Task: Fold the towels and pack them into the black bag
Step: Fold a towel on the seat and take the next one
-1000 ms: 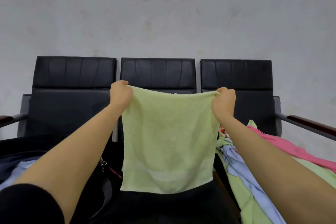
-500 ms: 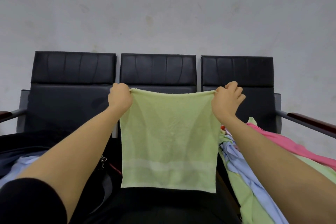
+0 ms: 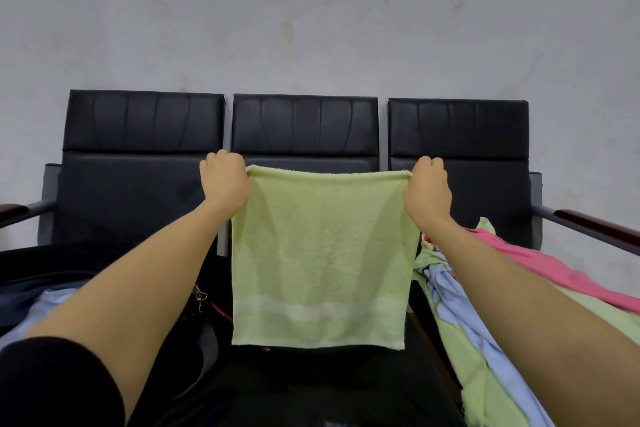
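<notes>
Since a moment ago the right hand (image 3: 427, 191) has curled its fingers back in. It and the left hand (image 3: 225, 184) pinch the green towel's (image 3: 320, 253) top corners, at 12 o'clock. Soft, light and limp, the towel is best held by its corners.

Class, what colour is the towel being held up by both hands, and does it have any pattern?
Pale green towel, with a lighter band near its bottom edge; head view.
</notes>
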Motion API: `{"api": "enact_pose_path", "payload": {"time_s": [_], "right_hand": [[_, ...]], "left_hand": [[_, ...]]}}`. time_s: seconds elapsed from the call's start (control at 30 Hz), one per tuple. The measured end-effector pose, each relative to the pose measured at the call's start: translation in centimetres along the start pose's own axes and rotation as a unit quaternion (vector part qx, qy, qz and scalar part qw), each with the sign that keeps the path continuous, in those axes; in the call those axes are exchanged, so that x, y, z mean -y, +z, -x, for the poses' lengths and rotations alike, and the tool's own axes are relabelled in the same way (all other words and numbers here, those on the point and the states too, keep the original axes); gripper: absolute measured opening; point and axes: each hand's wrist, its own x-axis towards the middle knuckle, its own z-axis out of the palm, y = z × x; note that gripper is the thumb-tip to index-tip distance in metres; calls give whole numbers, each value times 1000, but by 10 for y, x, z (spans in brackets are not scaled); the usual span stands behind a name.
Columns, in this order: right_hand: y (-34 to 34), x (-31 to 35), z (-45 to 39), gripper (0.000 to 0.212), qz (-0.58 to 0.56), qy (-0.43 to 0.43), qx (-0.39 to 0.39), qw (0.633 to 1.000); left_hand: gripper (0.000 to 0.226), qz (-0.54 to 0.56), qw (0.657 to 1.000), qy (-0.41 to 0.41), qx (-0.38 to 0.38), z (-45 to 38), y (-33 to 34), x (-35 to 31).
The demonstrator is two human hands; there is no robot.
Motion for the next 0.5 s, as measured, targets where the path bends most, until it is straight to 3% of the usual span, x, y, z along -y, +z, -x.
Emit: {"api": "enact_pose_path", "payload": {"time_s": [0.1,0.23,0.4,0.5], "right_hand": [[6,-5,5,24,-16,6,18,1000],[15,-15,8,25,-41,18,31,998],[31,-25,8,23,1,78,88,993],[46,-32,9,23,14,100,135,986]], "left_hand": [[27,8,1000,1,13,6,8,0],[4,37,999,-6,39,15,20,-1],[33,48,990,-65,113,25,40,-4],[40,108,979,-106,139,28,54,-7]]}}
